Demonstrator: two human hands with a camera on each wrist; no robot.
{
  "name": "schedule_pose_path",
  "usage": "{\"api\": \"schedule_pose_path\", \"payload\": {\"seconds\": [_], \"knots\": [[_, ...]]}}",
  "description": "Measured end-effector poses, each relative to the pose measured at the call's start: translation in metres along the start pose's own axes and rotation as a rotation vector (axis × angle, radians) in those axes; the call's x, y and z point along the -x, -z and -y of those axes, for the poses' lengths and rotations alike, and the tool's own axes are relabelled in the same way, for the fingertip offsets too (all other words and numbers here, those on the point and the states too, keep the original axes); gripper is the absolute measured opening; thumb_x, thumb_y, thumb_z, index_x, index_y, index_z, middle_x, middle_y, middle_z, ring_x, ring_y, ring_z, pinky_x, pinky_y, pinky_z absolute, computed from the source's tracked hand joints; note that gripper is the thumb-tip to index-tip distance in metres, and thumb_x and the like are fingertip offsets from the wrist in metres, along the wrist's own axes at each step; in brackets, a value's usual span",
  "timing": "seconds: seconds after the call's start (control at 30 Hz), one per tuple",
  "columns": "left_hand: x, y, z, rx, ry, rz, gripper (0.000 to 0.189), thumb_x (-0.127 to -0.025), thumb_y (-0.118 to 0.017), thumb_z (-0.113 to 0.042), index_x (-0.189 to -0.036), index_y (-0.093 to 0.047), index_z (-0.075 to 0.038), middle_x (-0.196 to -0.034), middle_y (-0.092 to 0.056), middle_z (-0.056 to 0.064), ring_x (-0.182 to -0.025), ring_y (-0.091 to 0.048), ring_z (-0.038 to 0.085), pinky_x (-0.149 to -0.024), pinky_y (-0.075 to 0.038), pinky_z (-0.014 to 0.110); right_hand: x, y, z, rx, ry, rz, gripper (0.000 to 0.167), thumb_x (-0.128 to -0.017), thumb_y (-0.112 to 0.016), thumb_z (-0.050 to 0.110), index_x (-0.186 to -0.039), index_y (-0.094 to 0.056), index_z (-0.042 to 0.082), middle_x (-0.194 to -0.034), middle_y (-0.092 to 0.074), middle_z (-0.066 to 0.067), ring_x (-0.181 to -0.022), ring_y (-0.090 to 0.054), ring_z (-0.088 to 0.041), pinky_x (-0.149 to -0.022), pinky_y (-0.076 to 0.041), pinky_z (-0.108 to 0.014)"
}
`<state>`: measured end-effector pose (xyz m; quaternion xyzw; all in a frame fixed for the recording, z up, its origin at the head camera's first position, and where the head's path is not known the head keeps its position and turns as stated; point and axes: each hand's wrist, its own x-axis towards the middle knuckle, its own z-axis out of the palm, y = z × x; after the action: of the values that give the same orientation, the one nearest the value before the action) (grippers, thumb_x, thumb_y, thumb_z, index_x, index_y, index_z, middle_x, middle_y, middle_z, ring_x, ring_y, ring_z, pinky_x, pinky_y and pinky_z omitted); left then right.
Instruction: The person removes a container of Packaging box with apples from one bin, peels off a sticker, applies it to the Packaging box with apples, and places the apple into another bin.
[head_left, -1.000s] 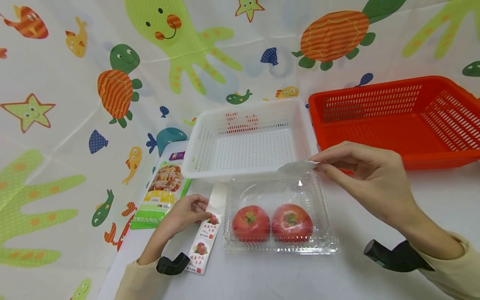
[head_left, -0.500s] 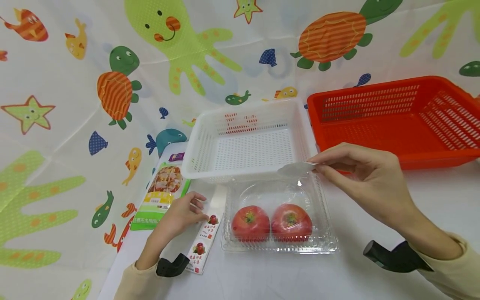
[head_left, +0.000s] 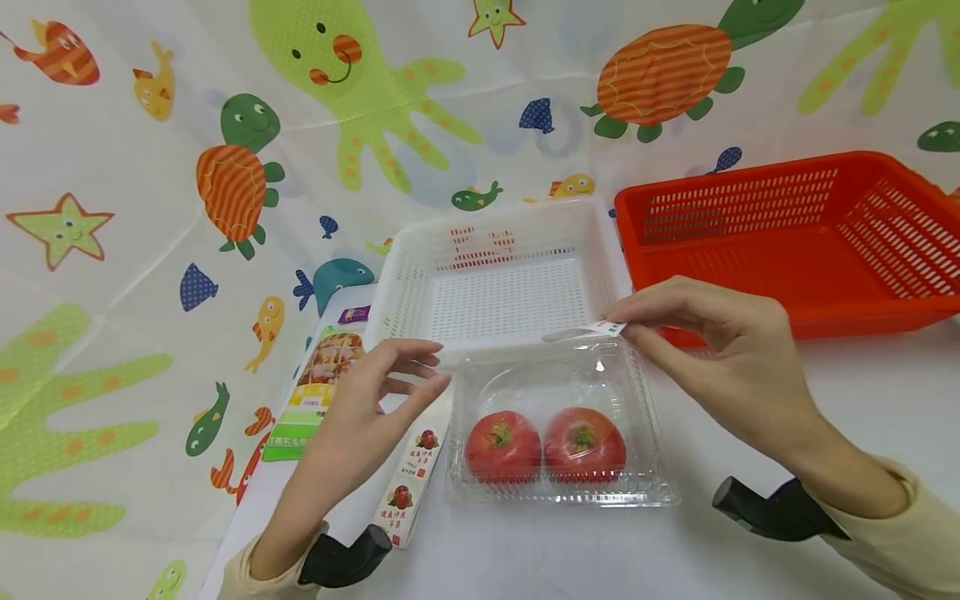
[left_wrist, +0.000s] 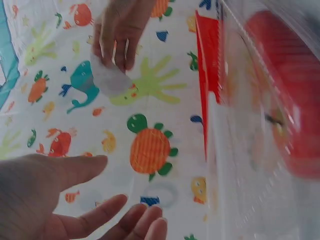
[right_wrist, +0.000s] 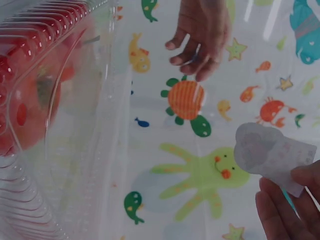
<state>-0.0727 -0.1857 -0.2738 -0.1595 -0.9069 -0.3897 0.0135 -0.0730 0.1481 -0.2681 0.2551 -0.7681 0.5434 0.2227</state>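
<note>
In the head view my right hand (head_left: 720, 358) pinches a peeled sticker (head_left: 581, 331) by one end, over the back edge of a clear plastic clamshell box (head_left: 558, 492). The right wrist view shows that sticker (right_wrist: 265, 150) from its pale back, with a rounded outline. Two red apples (head_left: 504, 447) sit inside the closed box. My left hand (head_left: 367, 408) is raised left of the box, thumb and fingers apart, with nothing between them. Beneath it lies a strip of printed apple labels (head_left: 408, 487), its upper part partly hidden by the fingers.
Behind the box stands a white perforated basket (head_left: 510, 342), with a red basket (head_left: 810, 325) to its right. A green and yellow food packet (head_left: 288, 437) lies at the left, a small purple packet (head_left: 354, 314) behind it. A sea-animal cloth (head_left: 450, 100) hangs at the back.
My left hand has let go of the label strip and risen toward the box. The right hand has shifted slightly left, tilting the sticker so its printed end shows.
</note>
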Motion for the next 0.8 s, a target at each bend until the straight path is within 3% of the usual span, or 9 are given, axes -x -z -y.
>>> {"api": "schedule_pose_path", "payload": {"seconds": [0.07, 0.13, 0.23, 0.33, 0.5, 0.63, 0.73, 0.8], "knots": [[0.0, -0.006, -0.014, 0.143, -0.065, 0.051, 0.03, -0.103, -0.069, -0.02, -0.131, -0.065, -0.01, -0.123, -0.068, 0.002, -0.11, -0.066, 0.018, -0.095, -0.058, 0.034, -0.001, -0.003, 0.002, -0.016, 0.035, -0.012, 0.039, -0.077, -0.076, -0.027, -0.107, -0.078, -0.002, -0.101, -0.078, -0.007, -0.097, -0.073, -0.016, -0.088, -0.059, -0.023], [0.0, -0.013, -0.025, 0.307, -0.105, 0.142, 0.027, -0.106, -0.064, -0.019, -0.13, -0.066, -0.008, -0.124, -0.067, 0.005, -0.109, -0.067, 0.023, -0.094, -0.059, 0.035, -0.001, -0.007, 0.004, -0.04, 0.07, -0.02, 0.04, -0.077, -0.076, -0.026, -0.106, -0.079, 0.0, -0.101, -0.078, -0.008, -0.098, -0.073, -0.017, -0.089, -0.058, -0.022], [-0.002, -0.024, -0.039, 0.499, -0.098, 0.291, 0.03, -0.109, -0.058, -0.022, -0.132, -0.065, -0.005, -0.13, -0.066, 0.009, -0.109, -0.067, 0.029, -0.093, -0.059, 0.04, -0.001, -0.014, 0.008, -0.054, 0.127, -0.02, 0.039, -0.077, -0.078, -0.023, -0.105, -0.08, 0.004, -0.102, -0.078, -0.007, -0.099, -0.072, -0.017, -0.09, -0.058, -0.022], [-0.004, -0.032, -0.047, 0.583, -0.071, 0.359, 0.035, -0.11, -0.054, -0.027, -0.135, -0.064, -0.005, -0.134, -0.066, 0.009, -0.11, -0.068, 0.03, -0.09, -0.06, 0.044, 0.001, -0.018, 0.008, -0.027, 0.197, -0.007, 0.037, -0.078, -0.08, -0.017, -0.106, -0.08, 0.008, -0.106, -0.077, -0.004, -0.101, -0.072, -0.016, -0.093, -0.057, -0.023], [-0.01, -0.036, -0.053, 0.659, -0.042, 0.342, 0.035, -0.11, -0.053, -0.028, -0.13, -0.064, -0.002, -0.128, -0.067, 0.013, -0.112, -0.067, 0.03, -0.093, -0.059, 0.048, 0.007, -0.023, 0.002, -0.006, 0.313, 0.024, 0.034, -0.082, -0.082, -0.008, -0.11, -0.08, 0.011, -0.11, -0.075, -0.004, -0.103, -0.071, -0.019, -0.093, -0.057, -0.025], [-0.014, -0.04, -0.053, 0.691, -0.025, 0.292, 0.033, -0.109, -0.054, -0.029, -0.122, -0.062, 0.001, -0.117, -0.068, 0.017, -0.112, -0.066, 0.035, -0.094, -0.058, 0.049, 0.011, -0.028, 0.004, -0.037, 0.352, 0.043, 0.014, -0.095, -0.078, 0.014, -0.108, -0.08, 0.008, -0.109, -0.075, -0.006, -0.102, -0.071, -0.018, -0.092, -0.057, -0.023], [-0.018, -0.043, -0.051, 0.723, -0.009, 0.242, 0.03, -0.109, -0.055, -0.025, -0.117, -0.06, 0.004, -0.112, -0.068, 0.016, -0.109, -0.065, 0.042, -0.092, -0.06, 0.044, 0.014, -0.032, 0.005, -0.015, 0.366, 0.049, 0.028, -0.102, -0.069, 0.033, -0.105, -0.081, 0.008, -0.108, -0.074, -0.006, -0.102, -0.07, -0.017, -0.093, -0.056, -0.02], [-0.02, -0.046, -0.048, 0.751, -0.005, 0.211, 0.028, -0.108, -0.056, -0.02, -0.116, -0.058, 0.007, -0.109, -0.067, 0.016, -0.102, -0.067, 0.04, -0.089, -0.061, 0.042, 0.016, -0.034, 0.004, -0.001, 0.388, 0.052, 0.03, -0.103, -0.066, 0.035, -0.104, -0.08, 0.008, -0.108, -0.073, -0.007, -0.103, -0.069, -0.017, -0.095, -0.055, -0.02]]}}
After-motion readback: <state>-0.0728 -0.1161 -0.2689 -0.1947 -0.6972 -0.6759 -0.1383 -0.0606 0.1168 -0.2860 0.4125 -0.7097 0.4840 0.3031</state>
